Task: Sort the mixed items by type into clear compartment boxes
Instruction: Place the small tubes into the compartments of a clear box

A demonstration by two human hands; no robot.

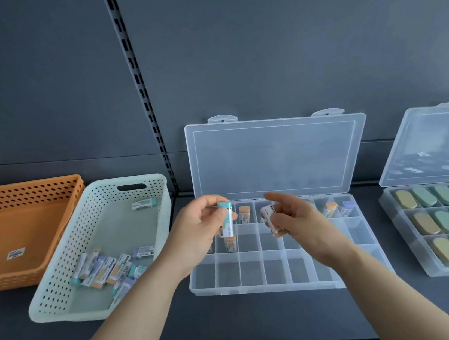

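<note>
Teal-capped tube (227, 221) in left hand (201, 230) (right hand (303, 223): orange-capped tube (270, 218)).

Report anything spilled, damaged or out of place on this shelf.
Nothing stands out. The tubes lie jumbled inside the mint basket, a lone tube at its far corner; none lie on the shelf. The compartment box and the right box stand open, undamaged.

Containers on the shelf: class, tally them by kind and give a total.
Orange basket: 1
Pale green basket: 1
Clear compartment boxes: 2
Total: 4
</note>
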